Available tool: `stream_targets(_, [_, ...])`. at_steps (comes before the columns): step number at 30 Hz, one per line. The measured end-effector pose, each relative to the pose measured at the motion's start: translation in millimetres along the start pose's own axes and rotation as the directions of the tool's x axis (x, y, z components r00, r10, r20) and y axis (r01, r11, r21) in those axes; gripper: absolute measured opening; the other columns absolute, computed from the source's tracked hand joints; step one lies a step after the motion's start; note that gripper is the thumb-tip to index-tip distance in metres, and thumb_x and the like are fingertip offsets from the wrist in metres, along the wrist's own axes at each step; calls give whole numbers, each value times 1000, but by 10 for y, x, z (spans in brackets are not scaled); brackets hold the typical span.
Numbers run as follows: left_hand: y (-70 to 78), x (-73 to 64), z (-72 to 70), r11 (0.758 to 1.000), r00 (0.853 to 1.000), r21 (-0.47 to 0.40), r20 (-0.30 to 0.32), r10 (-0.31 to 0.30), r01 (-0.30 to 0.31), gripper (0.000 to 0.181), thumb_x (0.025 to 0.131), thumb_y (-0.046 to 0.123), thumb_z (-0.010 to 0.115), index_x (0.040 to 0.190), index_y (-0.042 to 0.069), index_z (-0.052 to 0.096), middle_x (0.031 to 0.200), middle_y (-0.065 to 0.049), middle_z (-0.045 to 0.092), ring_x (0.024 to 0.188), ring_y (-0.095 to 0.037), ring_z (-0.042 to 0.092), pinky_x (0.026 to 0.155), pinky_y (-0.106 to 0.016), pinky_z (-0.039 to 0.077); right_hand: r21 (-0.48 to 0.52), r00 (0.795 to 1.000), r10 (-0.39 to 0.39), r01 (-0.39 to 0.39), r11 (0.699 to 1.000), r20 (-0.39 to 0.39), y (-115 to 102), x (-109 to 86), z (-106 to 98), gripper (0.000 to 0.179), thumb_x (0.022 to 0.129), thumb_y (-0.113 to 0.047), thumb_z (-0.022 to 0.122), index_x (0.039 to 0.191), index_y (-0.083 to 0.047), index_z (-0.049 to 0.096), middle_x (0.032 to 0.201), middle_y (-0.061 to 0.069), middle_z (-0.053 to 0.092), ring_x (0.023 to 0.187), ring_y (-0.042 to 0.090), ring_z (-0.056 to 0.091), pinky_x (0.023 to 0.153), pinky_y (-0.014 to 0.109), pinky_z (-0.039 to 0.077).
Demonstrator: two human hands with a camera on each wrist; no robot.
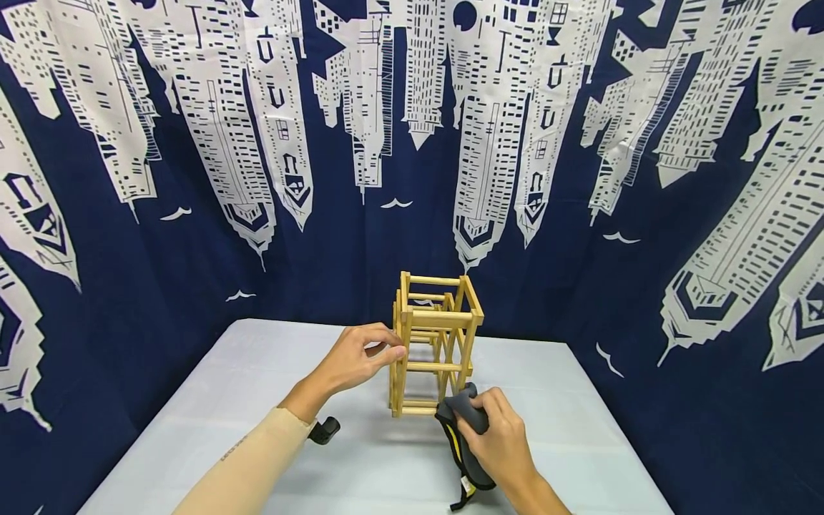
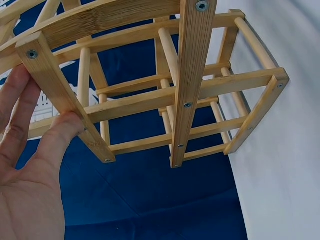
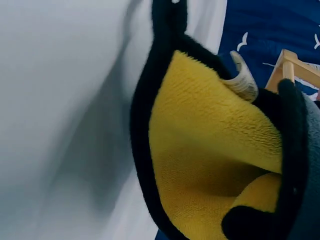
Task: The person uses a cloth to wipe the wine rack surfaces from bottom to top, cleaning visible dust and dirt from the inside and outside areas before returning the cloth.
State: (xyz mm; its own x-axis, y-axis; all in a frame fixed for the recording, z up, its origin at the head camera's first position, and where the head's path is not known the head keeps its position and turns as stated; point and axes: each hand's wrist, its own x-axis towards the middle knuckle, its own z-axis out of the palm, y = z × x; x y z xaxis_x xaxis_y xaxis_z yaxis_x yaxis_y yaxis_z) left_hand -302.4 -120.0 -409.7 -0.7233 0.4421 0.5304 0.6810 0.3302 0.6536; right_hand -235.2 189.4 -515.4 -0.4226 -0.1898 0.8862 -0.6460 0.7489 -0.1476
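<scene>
A light wooden rack (image 1: 435, 320) of slats and round rods stands on the table. My left hand (image 1: 360, 357) pinches one of its slats; in the left wrist view the thumb (image 2: 62, 132) and fingers lie on either side of that wood (image 2: 55, 82). With curled fingers, my right hand (image 1: 505, 440) grips a bunched cleaning cloth (image 1: 473, 465) close to the rack's lower front right. The cloth is grey on one side. In the right wrist view its yellow fluffy side (image 3: 200, 115), black edging and white label (image 3: 243, 82) show, while the right hand is hidden.
The white table (image 1: 270, 357) spreads around the rack. Behind and beside it hangs a navy curtain (image 1: 360, 250) printed with white buildings and birds. A small black device (image 1: 325, 430) sits at the left wrist, by the beige sleeve (image 1: 257, 458).
</scene>
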Motion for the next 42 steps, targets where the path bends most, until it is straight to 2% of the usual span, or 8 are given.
stream_targets(9, [2, 1, -12, 1000, 1000, -10, -3, -10, 10, 10, 111, 24, 84, 110, 17, 91, 117, -1, 87, 119, -19, 81, 114, -56, 67, 107, 986, 2, 17, 994, -168, 32, 191, -41, 38, 74, 11, 100, 101, 1, 76, 100, 10, 73, 87, 26, 78, 94, 7, 62])
stream_targets(13, [12, -12, 9, 1000, 1000, -3, 2, -10, 10, 10, 111, 24, 83, 110, 18, 91, 116, -1, 87, 118, -17, 80, 114, -54, 68, 107, 933, -54, 98, 989, -356, 6, 315, -112, 16, 88, -1, 88, 96, 7, 76, 96, 18, 76, 80, 33, 75, 102, 4, 58])
stream_targets(18, [34, 5, 4, 1000, 1000, 18, 11, -3, 3, 12, 111, 28, 83, 113, 19, 91, 117, 1, 87, 117, -16, 80, 110, -52, 70, -4, 862, -218, 243, 970, -458, -36, 483, -189, 31, 111, -17, 76, 98, 11, 81, 96, 26, 79, 76, 40, 72, 88, 18, 66])
stream_targets(22, [39, 11, -26, 1000, 1000, 5, -3, -11, 11, 12, 111, 27, 83, 116, 19, 91, 119, 1, 88, 119, -18, 81, 112, -53, 70, -95, 902, -316, 301, 949, -294, -55, 597, -186, 22, 116, -13, 72, 116, 4, 86, 111, 20, 85, 86, 36, 73, 77, 43, 61])
stream_targets(24, [29, 4, -32, 1000, 1000, -10, -6, -17, 17, 12, 111, 26, 83, 116, 18, 91, 119, 0, 88, 120, -17, 81, 114, -53, 69, -116, 918, -331, 312, 943, -220, -73, 606, -161, 18, 106, -3, 80, 123, 1, 86, 116, 17, 87, 90, 35, 73, 77, 46, 59])
stream_targets(28, [22, -3, -27, 999, 1000, -29, 5, -24, 24, 12, 110, 25, 84, 116, 17, 91, 118, -1, 89, 118, -13, 81, 112, -48, 70, -149, 942, -314, 295, 944, -120, -152, 575, -65, 54, 77, 4, 99, 128, -6, 86, 120, 10, 87, 93, 32, 73, 75, 46, 57])
stream_targets(31, [33, 8, -19, 999, 999, -31, 15, -30, 31, 11, 109, 25, 86, 116, 18, 92, 118, 0, 89, 117, -11, 80, 111, -44, 70, -162, 960, -271, 256, 953, -73, -243, 583, 23, 61, 71, 2, 106, 128, -9, 87, 121, 6, 88, 95, 29, 72, 75, 42, 55])
stream_targets(42, [24, 15, -13, 999, 1000, 18, -4, 27, -27, 10, 109, 25, 86, 113, 18, 92, 114, 0, 89, 111, -12, 81, 106, -51, 72, -166, 968, -249, 245, 955, -6, -527, 759, 215, 56, 70, -3, 113, 120, -11, 88, 114, 3, 84, 93, 23, 68, 73, 36, 58])
